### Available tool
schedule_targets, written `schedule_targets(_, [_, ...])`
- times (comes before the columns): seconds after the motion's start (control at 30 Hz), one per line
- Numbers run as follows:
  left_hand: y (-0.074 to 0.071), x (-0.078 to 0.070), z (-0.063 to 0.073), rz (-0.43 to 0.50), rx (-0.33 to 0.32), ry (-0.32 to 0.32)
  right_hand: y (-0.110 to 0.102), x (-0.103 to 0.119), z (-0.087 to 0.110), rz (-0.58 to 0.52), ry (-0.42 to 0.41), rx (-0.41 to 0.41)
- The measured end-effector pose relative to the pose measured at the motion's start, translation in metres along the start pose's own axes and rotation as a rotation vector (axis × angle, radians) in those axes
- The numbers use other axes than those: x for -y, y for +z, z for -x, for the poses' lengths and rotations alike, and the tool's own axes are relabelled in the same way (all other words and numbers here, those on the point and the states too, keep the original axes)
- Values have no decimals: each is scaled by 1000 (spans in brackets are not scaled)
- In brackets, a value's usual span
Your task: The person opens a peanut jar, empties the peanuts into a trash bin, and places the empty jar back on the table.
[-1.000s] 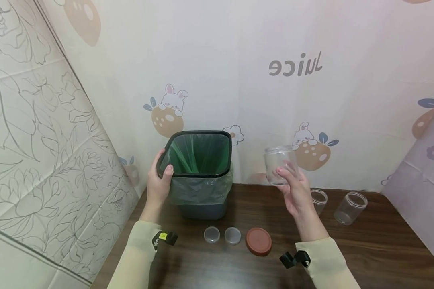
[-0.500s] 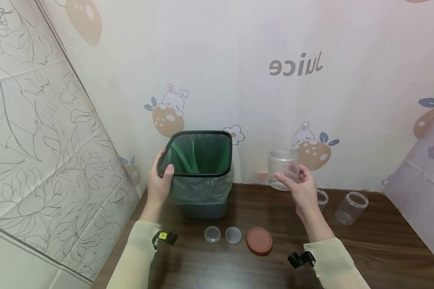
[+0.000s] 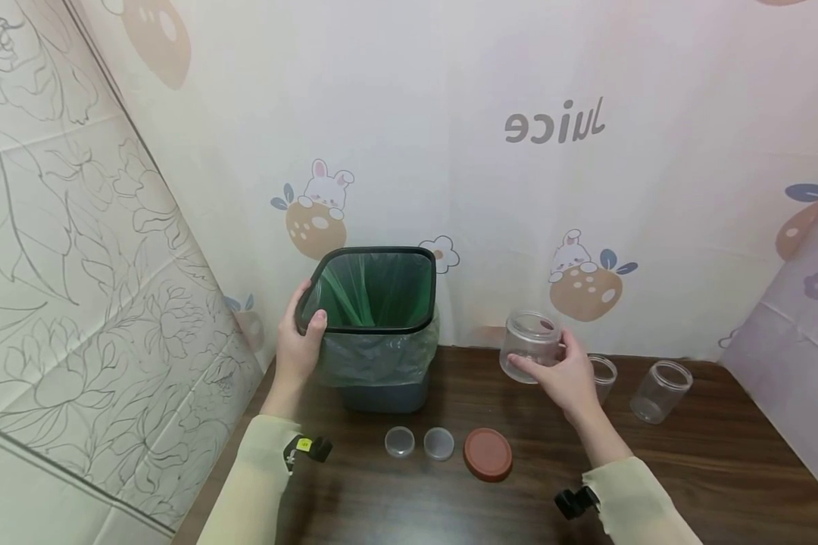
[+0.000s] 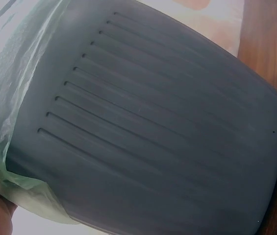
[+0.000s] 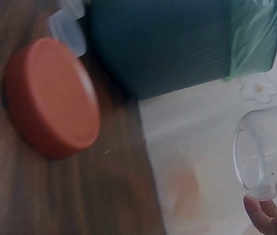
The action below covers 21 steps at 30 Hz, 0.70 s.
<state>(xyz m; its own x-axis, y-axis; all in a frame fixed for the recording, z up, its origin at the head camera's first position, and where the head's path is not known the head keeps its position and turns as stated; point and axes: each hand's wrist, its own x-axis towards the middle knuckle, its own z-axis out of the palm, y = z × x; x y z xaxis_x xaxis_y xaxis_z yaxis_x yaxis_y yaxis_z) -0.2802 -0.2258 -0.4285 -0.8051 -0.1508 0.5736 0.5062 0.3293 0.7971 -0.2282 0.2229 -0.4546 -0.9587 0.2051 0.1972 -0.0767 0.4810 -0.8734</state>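
My left hand [image 3: 301, 344] grips the left side of a trash bin's black rim [image 3: 382, 331], thumb over the near corner. The dark grey bin [image 4: 153, 117] stands upright, its green plastic liner [image 3: 375, 362] folded down outside the rim. In my right hand [image 3: 569, 378] is a clear jar [image 3: 526, 347], held between thumb and fingers, mouth up and slightly tilted in the head view. It has no lid on it and is right of the bin, near the wall. The right wrist view shows fingertips [image 5: 256, 210] against the jar's side.
Two small clear lids [image 3: 399, 442] and a reddish-brown lid [image 3: 488, 454] lie in a row on the dark wooden table [image 3: 722, 462]. Two more clear jars stand at the right; the nearer jar [image 3: 604, 371] is partly behind my right hand. A patterned wall covering [image 3: 477, 189] rises behind.
My right hand has lowered the jar toward the table and shifted a little right; the jar's mouth now faces more toward the head camera. The left hand keeps its hold on the bin.
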Motion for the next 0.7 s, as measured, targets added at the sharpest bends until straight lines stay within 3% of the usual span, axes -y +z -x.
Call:
schedule_targets(0.27, [0, 1, 0, -8, -3, 4, 13, -31, -1, 126, -44, -26])
schedule_targets(0.4, [-1, 1, 1, -12, -4, 9, 18, -45, -1, 201, -19, -17])
schedule_targets(0.7, [-1, -1, 1, -20, -2, 6, 24, -63, -2, 255, 19, 28])
